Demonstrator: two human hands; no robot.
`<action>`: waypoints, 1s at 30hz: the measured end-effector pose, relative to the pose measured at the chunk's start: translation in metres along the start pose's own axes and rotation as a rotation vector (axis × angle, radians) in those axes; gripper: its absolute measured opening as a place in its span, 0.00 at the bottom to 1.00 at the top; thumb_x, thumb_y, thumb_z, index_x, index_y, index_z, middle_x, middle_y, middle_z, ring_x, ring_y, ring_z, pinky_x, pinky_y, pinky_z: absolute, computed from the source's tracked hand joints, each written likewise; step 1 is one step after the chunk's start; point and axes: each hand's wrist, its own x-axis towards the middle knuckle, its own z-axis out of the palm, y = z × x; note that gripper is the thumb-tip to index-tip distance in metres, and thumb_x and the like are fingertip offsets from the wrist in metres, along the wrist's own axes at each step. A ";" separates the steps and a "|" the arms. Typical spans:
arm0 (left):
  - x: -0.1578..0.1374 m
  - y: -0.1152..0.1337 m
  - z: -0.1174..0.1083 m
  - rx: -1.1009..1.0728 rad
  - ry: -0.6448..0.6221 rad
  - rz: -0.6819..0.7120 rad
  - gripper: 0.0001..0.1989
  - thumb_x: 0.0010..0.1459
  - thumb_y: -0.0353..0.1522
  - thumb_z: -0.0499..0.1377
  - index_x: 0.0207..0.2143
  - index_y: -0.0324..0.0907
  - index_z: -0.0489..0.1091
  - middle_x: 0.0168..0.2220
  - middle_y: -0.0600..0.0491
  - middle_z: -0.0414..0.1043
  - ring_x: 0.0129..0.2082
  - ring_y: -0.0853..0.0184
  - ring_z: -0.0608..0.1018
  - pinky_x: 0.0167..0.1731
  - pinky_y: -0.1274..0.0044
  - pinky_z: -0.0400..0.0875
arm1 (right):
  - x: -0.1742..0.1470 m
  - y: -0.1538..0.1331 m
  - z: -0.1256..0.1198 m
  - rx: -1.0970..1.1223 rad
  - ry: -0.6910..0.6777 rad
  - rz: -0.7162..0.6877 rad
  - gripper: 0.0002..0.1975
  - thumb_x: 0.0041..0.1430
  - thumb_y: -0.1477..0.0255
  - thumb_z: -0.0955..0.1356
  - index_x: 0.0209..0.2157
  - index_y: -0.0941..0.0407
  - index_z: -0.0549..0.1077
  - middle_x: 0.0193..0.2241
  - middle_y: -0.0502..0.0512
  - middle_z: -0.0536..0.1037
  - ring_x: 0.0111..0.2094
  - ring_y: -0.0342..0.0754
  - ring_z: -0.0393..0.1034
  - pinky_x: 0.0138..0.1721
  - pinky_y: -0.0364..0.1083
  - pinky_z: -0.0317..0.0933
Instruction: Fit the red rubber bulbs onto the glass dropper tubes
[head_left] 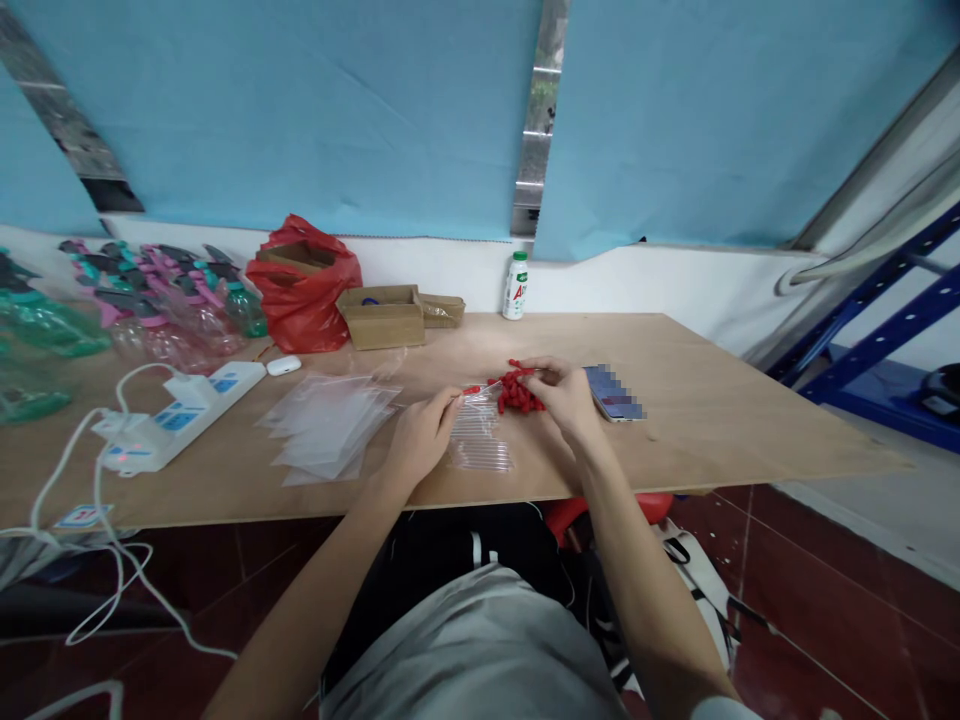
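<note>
Left hand (421, 437) pinches a red piece (470, 390); right hand (564, 398) curls at the red pile (516, 394), its hold unclear.

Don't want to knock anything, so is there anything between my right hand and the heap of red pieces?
Nothing visible: your right hand is right at the heap of red pieces, and the phone lies on the hand's other side.

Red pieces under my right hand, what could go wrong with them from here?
The right hand is at the pile of red pieces, so a nudge might scatter some. The thin clear pieces lie near the front edge of the table, so a forearm could perhaps sweep some off.
</note>
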 end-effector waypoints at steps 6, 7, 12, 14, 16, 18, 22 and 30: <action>-0.001 0.003 0.000 -0.046 0.011 0.053 0.13 0.78 0.38 0.50 0.51 0.47 0.73 0.44 0.51 0.83 0.43 0.59 0.83 0.43 0.71 0.72 | -0.020 -0.020 0.041 0.210 -0.190 -0.022 0.18 0.52 0.59 0.81 0.40 0.53 0.80 0.35 0.55 0.85 0.37 0.52 0.81 0.42 0.50 0.76; -0.001 0.003 0.000 -0.063 0.018 0.060 0.13 0.78 0.37 0.50 0.51 0.47 0.73 0.44 0.51 0.83 0.43 0.60 0.83 0.43 0.71 0.72 | -0.022 -0.021 0.045 0.204 -0.209 -0.023 0.19 0.53 0.58 0.80 0.41 0.53 0.81 0.35 0.55 0.85 0.38 0.52 0.81 0.43 0.50 0.76; -0.003 0.004 -0.001 -0.114 0.066 0.061 0.13 0.79 0.37 0.49 0.49 0.46 0.72 0.43 0.51 0.82 0.42 0.61 0.83 0.43 0.71 0.73 | -0.028 -0.016 0.055 0.156 -0.243 -0.053 0.17 0.59 0.56 0.78 0.43 0.53 0.84 0.37 0.56 0.86 0.39 0.53 0.82 0.46 0.52 0.76; -0.003 0.005 -0.001 -0.125 0.074 0.066 0.13 0.79 0.37 0.48 0.49 0.46 0.72 0.43 0.51 0.82 0.42 0.62 0.83 0.43 0.71 0.73 | -0.029 -0.014 0.057 0.148 -0.251 -0.060 0.17 0.60 0.56 0.78 0.43 0.53 0.84 0.36 0.56 0.87 0.38 0.53 0.82 0.45 0.52 0.76; -0.004 0.005 -0.001 -0.130 0.082 0.071 0.14 0.79 0.37 0.48 0.48 0.46 0.72 0.43 0.51 0.82 0.42 0.62 0.83 0.44 0.71 0.73 | -0.030 -0.012 0.057 0.146 -0.244 -0.063 0.17 0.60 0.56 0.78 0.43 0.53 0.84 0.36 0.56 0.86 0.36 0.52 0.82 0.44 0.51 0.76; -0.004 0.005 0.000 -0.132 0.099 0.075 0.14 0.79 0.37 0.48 0.48 0.45 0.72 0.42 0.50 0.82 0.42 0.62 0.83 0.43 0.71 0.73 | -0.030 -0.011 0.057 0.149 -0.232 -0.067 0.17 0.60 0.57 0.78 0.43 0.54 0.84 0.36 0.56 0.86 0.35 0.51 0.82 0.43 0.51 0.76; -0.003 0.004 0.000 -0.135 0.102 0.082 0.15 0.79 0.38 0.47 0.48 0.45 0.73 0.42 0.50 0.82 0.41 0.62 0.82 0.43 0.71 0.73 | -0.031 -0.010 0.057 0.166 -0.256 -0.077 0.16 0.60 0.57 0.78 0.43 0.54 0.84 0.35 0.56 0.86 0.36 0.51 0.81 0.43 0.50 0.75; -0.001 -0.002 -0.005 -0.127 0.052 0.104 0.15 0.78 0.36 0.51 0.53 0.47 0.78 0.47 0.50 0.84 0.45 0.60 0.84 0.47 0.70 0.75 | -0.031 -0.003 0.058 0.187 -0.250 -0.079 0.16 0.59 0.57 0.79 0.42 0.54 0.85 0.35 0.56 0.86 0.35 0.51 0.81 0.42 0.50 0.74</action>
